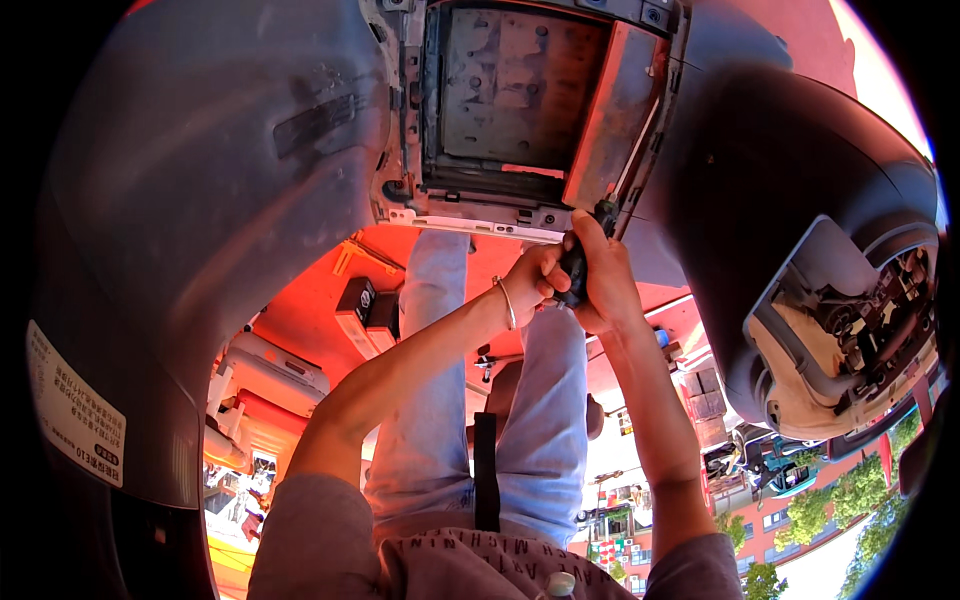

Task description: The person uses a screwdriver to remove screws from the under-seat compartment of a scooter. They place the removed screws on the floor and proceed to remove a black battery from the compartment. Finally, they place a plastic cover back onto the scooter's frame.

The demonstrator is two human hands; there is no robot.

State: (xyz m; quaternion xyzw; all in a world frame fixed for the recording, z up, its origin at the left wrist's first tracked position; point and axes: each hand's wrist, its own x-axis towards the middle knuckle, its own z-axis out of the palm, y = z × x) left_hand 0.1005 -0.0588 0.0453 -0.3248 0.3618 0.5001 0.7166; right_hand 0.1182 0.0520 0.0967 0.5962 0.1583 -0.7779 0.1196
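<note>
Both hands meet just below a rectangular opening in a dark vehicle body, closed around the dark handle (573, 278) of what looks like a long screwdriver. My right hand (610, 275) wraps its upper part, with the thumb laid along it. At its lower end my left hand (533, 280) grips with bent fingers. The thin, bright shaft (632, 160) slants up along the right side of the opening; I cannot make out where its tip rests. Beside the shaft stands a flat metal strip (612, 115) with a red-lit edge. A pale metal rail (480, 226) edges the opening's bottom.
Large dark panels bulge on both sides; the left one (220, 130) bears a white label (75, 405). Wires show inside a cutout (850, 320) in the right panel. Black boxes (368, 312) and a grey case (275, 365) sit on the red floor (300, 290).
</note>
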